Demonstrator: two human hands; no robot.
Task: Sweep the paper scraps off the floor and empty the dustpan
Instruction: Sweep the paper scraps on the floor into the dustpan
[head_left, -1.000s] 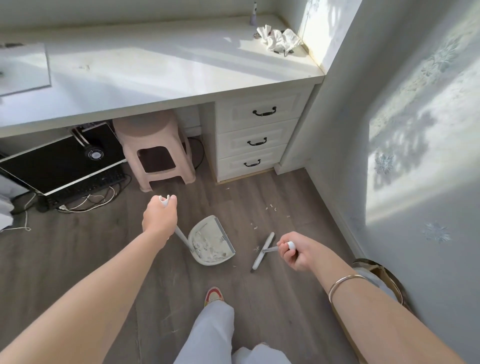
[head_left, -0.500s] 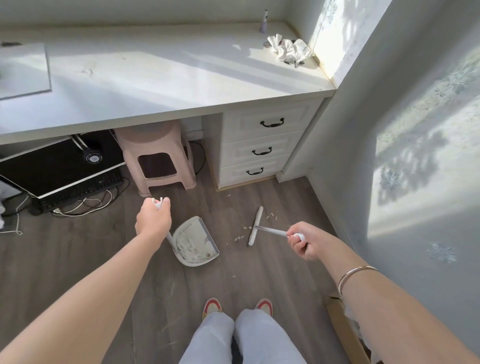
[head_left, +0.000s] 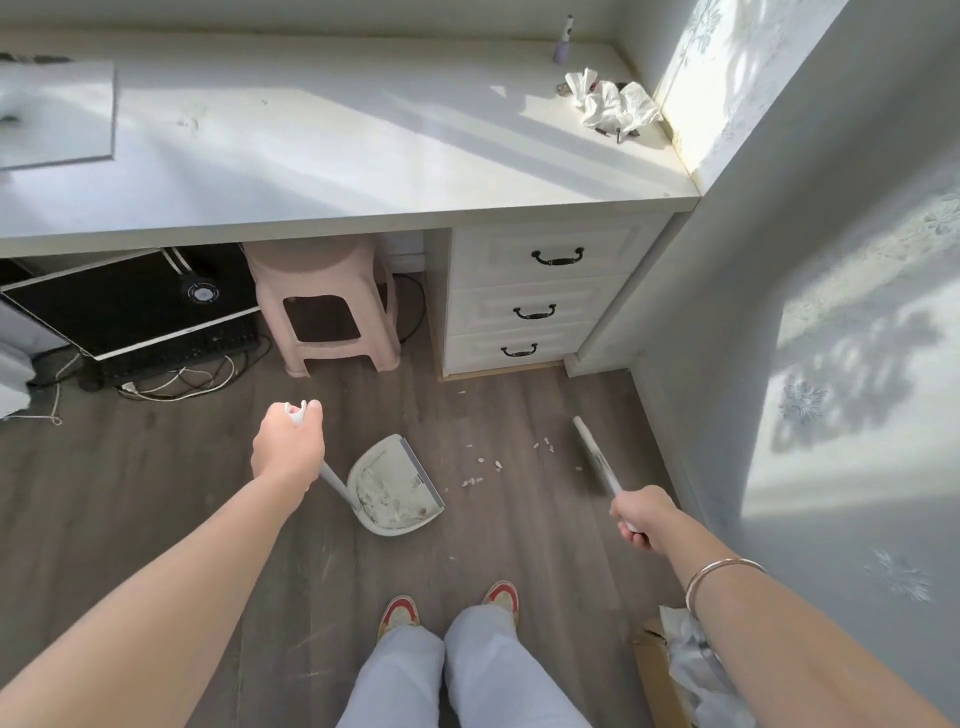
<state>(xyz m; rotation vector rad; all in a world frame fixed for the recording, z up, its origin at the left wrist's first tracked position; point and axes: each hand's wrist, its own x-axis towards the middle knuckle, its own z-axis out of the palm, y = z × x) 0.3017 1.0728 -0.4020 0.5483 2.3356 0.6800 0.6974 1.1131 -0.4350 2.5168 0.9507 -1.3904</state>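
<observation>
We wear a thin metal bangle (head_left: 723, 570) on our right wrist, loose pale trousers (head_left: 478, 675), and cream shoes (head_left: 398, 616) with red toe caps.

The floor (head_left: 130, 493) is grey-brown wood planks. A long white desk (head_left: 311, 156) runs along the back, and sun falls across its top. Under its right end are three white drawers (head_left: 540, 301) with dark handles. A pink stool (head_left: 327, 312) stands under the desk, just beside the drawers. Left of the stool sits a black computer (head_left: 130, 306), with cables (head_left: 176, 382) in front. The right wall (head_left: 831, 234) is pale with flowers, and bright sunlight (head_left: 831, 457) with leafy shadows lies on it.
</observation>
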